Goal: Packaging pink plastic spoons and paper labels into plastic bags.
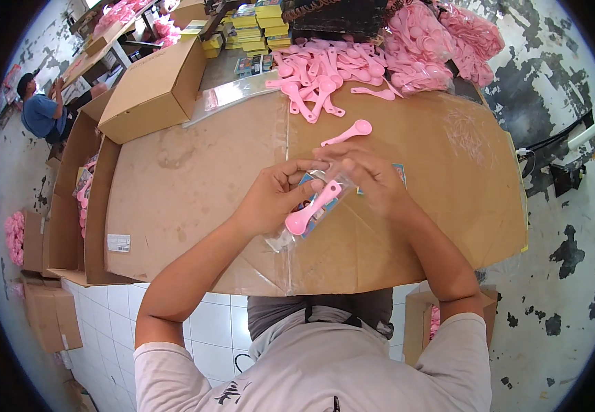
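Between my hands is a clear plastic bag (283, 242) with a pink measuring spoon (299, 221) and a blue printed card in it; the spoon's bowl points toward me. My left hand (273, 194) is closed on the bag's upper left side, thumb over the plastic. At the bag's upper end my right hand (378, 180) has its fingers bent in on the plastic, partly hiding it. Another printed card (400, 173) lies partly under the right hand. Just beyond that hand rests a loose pink spoon (361, 128).
Farther back are a heap of pink spoons (325, 75), bagged spoons (424, 51), stacked yellow card packs (268, 24) and flat plastic bags (242, 91). A closed carton (156, 89) stands left, above an open box (95, 264). Another person (43, 113) sits at far left.
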`<state>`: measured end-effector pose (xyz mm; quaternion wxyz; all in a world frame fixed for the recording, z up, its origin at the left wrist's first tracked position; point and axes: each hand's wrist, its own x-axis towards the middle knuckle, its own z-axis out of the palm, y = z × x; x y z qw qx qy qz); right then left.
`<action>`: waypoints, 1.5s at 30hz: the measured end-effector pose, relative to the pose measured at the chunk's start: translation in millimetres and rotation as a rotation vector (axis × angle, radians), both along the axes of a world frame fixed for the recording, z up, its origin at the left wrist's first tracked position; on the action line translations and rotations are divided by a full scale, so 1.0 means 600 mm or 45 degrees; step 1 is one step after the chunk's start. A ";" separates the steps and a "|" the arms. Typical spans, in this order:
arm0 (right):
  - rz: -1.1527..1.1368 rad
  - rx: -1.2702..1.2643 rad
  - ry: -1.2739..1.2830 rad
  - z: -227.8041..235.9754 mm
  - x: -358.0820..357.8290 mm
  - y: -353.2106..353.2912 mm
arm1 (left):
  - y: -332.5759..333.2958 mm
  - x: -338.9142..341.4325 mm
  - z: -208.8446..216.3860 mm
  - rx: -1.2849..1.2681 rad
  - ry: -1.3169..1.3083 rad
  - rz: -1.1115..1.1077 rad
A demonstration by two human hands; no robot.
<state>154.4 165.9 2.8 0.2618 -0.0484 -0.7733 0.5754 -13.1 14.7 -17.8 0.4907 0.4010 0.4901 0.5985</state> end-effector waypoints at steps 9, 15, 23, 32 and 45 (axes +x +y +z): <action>0.178 0.606 -0.065 0.092 0.017 0.007 | -0.012 -0.012 0.012 -0.021 -0.223 -0.295; 0.063 0.963 0.063 0.184 0.042 -0.011 | -0.014 -0.001 0.014 0.180 -0.109 -0.145; -0.347 1.471 -0.062 0.196 0.045 -0.033 | -0.026 0.022 0.049 0.434 0.546 0.026; -0.254 0.783 -0.150 0.157 0.021 -0.055 | -0.026 0.021 0.042 0.463 0.442 0.034; -0.438 1.567 0.179 0.122 -0.011 -0.072 | -0.044 0.022 0.071 -0.050 0.560 0.206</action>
